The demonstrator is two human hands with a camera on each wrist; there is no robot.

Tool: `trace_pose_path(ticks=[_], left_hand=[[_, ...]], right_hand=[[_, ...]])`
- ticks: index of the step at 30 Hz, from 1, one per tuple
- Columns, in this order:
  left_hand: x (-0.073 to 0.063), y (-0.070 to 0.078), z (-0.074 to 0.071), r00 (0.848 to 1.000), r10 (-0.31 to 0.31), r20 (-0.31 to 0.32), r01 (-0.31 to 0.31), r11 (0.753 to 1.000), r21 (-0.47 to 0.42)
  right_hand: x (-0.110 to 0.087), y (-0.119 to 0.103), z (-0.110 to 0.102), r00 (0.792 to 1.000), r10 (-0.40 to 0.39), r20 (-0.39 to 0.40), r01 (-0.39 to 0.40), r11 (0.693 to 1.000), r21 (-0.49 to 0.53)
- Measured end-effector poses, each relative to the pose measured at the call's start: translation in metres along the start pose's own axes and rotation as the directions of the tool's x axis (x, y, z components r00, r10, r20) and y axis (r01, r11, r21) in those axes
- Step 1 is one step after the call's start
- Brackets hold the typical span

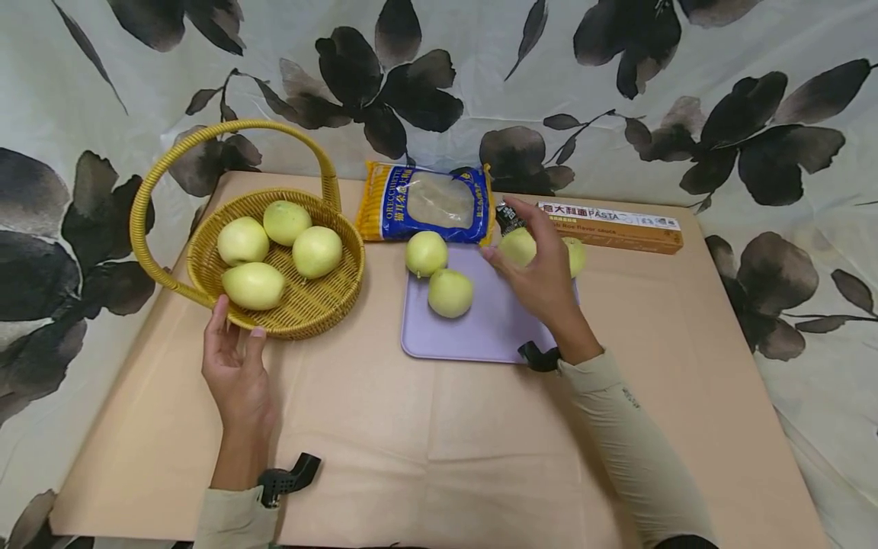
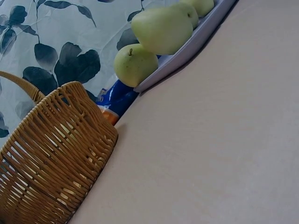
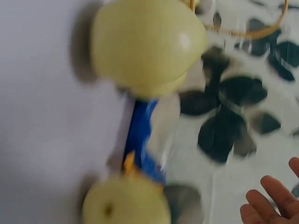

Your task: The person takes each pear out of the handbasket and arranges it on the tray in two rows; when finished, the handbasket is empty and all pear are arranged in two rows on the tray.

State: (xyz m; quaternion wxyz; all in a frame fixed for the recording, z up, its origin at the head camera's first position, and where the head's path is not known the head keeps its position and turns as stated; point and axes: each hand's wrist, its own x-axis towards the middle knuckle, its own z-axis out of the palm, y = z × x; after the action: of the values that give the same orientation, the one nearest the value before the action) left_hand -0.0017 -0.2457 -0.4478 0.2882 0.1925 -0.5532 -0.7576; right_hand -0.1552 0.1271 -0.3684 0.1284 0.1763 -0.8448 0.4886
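Note:
A woven yellow basket (image 1: 309, 309) with a tall hoop handle stands at the left, holding several pale green pears (image 1: 254, 286). At its near left rim is my left hand (image 1: 236, 374), thumb and fingertips at the wicker, not curled round it. On a purple tray (image 1: 473, 343) lie two pears (image 1: 450, 293) on the left and two on the right. My right hand (image 1: 538, 278) hovers over the right side, thumb and fingers spread about a pear (image 1: 516, 248), partly covering it. In the right wrist view its fingers (image 3: 271, 198) appear apart from the fruit.
A blue and yellow pasta bag (image 1: 428, 204) lies behind the tray. To its right are a small black item (image 1: 507, 219), half hidden by the right hand, and a long orange pasta box (image 1: 617, 229). A floral cloth (image 1: 507, 91) hangs behind the table (image 1: 411, 442).

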Motion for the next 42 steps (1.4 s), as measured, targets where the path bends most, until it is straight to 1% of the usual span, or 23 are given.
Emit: trace_pose_path(ticks=[3,6,11,17,23,25,30,34,38,42], left_hand=[[0.000,0.000,0.001,1.000,0.001,-0.001,-0.001,1.000,0.005],[0.000,0.000,0.002,1.000,-0.001,0.003,0.001,1.000,0.019],[0.001,0.001,0.004,1.000,0.011,0.013,-0.011,1.000,0.028],[0.002,0.002,0.003,1.000,0.024,0.019,-0.025,0.999,0.021],[0.002,0.001,0.001,0.999,0.033,0.016,-0.033,0.999,0.007],[0.002,0.000,0.001,0.999,0.032,0.015,-0.032,0.999,0.006],[0.000,-0.001,0.000,1.000,0.028,0.015,-0.028,1.000,0.007],[0.000,0.000,0.001,1.000,0.027,0.017,-0.027,1.000,0.004],[0.000,0.001,0.001,0.999,0.023,0.023,-0.024,1.000,0.018],[-0.001,0.001,0.000,0.999,0.020,0.032,-0.021,0.999,0.035]], right_hand=[[0.000,-0.017,0.017,0.998,-0.047,0.048,0.046,0.999,0.004],[-0.001,-0.027,0.029,0.992,-0.082,0.094,0.083,0.997,-0.004],[-0.007,-0.030,0.043,0.977,-0.135,0.164,0.135,0.991,0.013],[-0.015,-0.031,0.063,0.958,-0.146,0.248,0.150,0.989,0.002],[-0.012,-0.046,0.093,0.930,-0.195,0.311,0.196,0.980,0.028],[-0.009,-0.052,0.105,0.923,-0.201,0.329,0.203,0.979,0.028],[0.001,-0.068,0.133,0.910,-0.177,0.376,0.196,0.980,-0.014],[0.012,-0.079,0.154,0.906,-0.148,0.396,0.188,0.980,-0.064],[0.023,-0.085,0.175,0.904,-0.126,0.408,0.179,0.979,-0.094],[0.033,-0.090,0.196,0.900,-0.071,0.430,0.147,0.978,-0.145]])
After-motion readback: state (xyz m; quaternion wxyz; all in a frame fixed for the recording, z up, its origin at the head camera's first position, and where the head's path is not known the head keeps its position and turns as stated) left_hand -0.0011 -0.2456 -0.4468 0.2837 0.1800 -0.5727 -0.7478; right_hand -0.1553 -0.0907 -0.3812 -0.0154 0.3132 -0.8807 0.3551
